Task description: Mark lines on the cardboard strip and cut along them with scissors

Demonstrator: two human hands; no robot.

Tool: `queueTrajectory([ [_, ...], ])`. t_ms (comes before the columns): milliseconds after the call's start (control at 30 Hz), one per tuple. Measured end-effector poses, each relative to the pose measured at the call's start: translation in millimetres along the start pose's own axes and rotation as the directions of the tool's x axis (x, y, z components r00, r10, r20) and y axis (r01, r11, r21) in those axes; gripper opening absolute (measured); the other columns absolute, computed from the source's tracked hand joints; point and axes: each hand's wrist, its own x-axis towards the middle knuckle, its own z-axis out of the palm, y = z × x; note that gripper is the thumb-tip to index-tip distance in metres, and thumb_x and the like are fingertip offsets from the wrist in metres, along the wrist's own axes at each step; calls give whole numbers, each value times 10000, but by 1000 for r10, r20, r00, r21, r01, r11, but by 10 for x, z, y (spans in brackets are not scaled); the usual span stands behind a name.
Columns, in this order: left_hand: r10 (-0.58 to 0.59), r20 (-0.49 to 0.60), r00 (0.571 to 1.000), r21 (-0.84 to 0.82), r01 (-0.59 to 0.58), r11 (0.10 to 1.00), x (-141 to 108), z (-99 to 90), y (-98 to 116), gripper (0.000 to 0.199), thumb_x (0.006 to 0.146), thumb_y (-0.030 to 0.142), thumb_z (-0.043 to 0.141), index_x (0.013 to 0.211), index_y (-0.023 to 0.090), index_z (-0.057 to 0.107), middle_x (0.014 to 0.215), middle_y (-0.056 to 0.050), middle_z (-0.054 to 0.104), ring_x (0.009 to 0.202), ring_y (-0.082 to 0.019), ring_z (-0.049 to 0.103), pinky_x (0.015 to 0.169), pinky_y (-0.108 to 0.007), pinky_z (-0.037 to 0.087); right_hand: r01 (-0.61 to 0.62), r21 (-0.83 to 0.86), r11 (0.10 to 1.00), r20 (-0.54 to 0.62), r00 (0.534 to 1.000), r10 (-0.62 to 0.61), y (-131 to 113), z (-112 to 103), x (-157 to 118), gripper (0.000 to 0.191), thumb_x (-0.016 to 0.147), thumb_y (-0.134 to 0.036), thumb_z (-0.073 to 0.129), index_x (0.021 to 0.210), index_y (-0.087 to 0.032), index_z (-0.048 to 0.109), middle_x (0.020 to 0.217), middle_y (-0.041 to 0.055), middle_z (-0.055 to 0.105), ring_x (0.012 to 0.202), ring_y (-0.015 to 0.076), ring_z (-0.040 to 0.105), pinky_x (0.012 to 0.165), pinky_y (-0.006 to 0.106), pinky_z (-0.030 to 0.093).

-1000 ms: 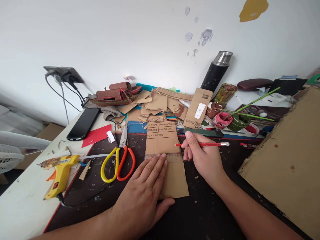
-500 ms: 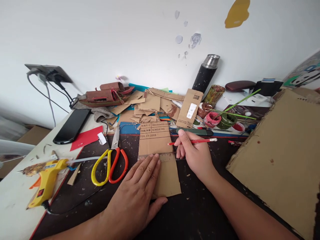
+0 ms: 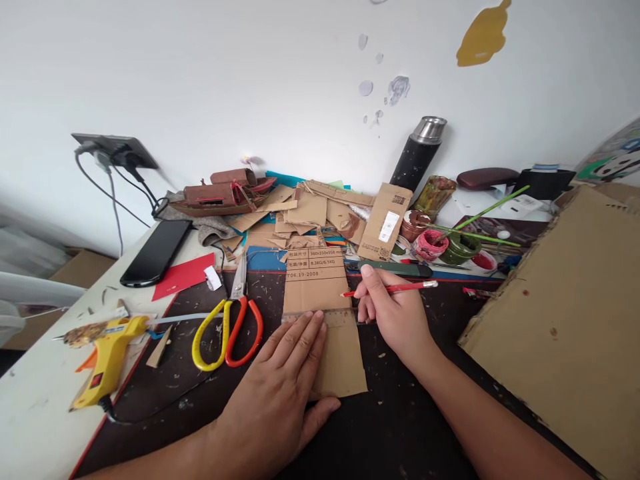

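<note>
A cardboard piece [image 3: 340, 363] with printed lines and numbers lies on the dark mat in front of me. Across its middle rests a clear ruler [image 3: 336, 316]. My left hand [image 3: 285, 363] is flat, its fingertips pressing on the ruler and its palm over the cardboard's left edge. In my right hand [image 3: 395, 313] a red pencil [image 3: 400, 288] is gripped, its tip just above the cardboard near the right edge. The curled fingers of that hand are by the ruler's right end.
Left are scissors [image 3: 227, 333], a yellow glue gun [image 3: 110, 357] with its cord and a black phone [image 3: 156, 253]. Cardboard scraps [image 3: 307, 208], a model boat [image 3: 220, 195], paint jars [image 3: 430, 245] and a thermos [image 3: 419, 152] line the back. A large cardboard sheet [image 3: 565, 327] leans at right.
The whole view has shifted slightly, so everything appears a little farther right and lower. Both hands keep their places on the ruler and pencil.
</note>
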Motion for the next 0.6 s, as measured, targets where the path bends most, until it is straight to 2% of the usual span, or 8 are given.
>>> queueTrajectory([
  [600, -1, -18, 1000, -2, 1, 1000, -22, 26, -11, 736, 1164, 586, 359, 1585, 9, 534, 1673, -208, 567, 1500, -341, 561, 1232, -484, 389, -21, -16, 1000, 9, 1000, 21, 45, 5, 6, 699, 937, -857, 659, 678, -208, 656, 411, -47, 494, 366, 130, 550, 408, 226, 396],
])
